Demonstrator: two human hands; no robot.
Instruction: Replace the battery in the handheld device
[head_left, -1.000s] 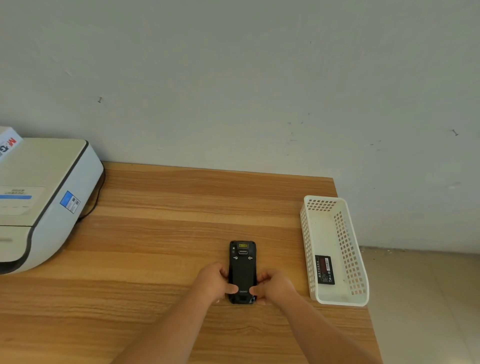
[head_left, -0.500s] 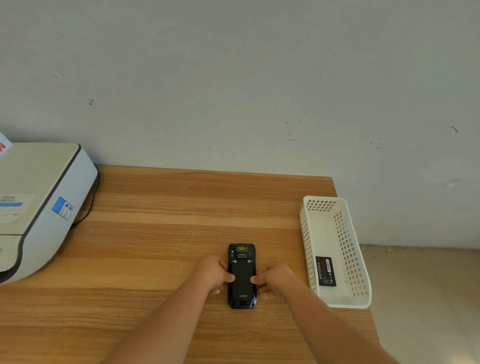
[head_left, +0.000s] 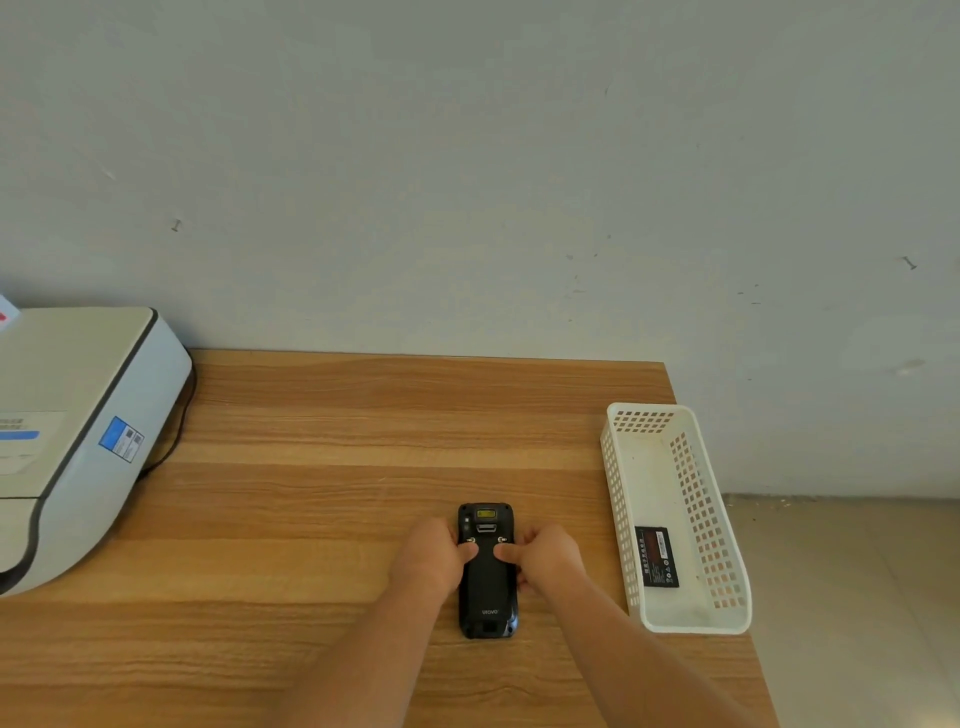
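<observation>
Black oblong plastic handheld device (head_left: 487, 577) face-down, long axis pointing away; left hand (head_left: 435, 558), right hand (head_left: 545, 558) gripping both flanks, thumbs beside twin latches.

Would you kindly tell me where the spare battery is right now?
In the head view, the battery lies flat in the near end of the white basket at the table's right edge, right of the handheld device.

The surface (head_left: 332, 467) is wood-look laminate with streaked grain and a low sheen. The handheld device (head_left: 487, 587) is black plastic, matt on its back and glossier at its near end. The basket (head_left: 618, 493) is white perforated plastic (slightly scuffed inside). The battery (head_left: 656, 556) has a dark printed label. The printer (head_left: 78, 441) is smooth pale plastic.
</observation>
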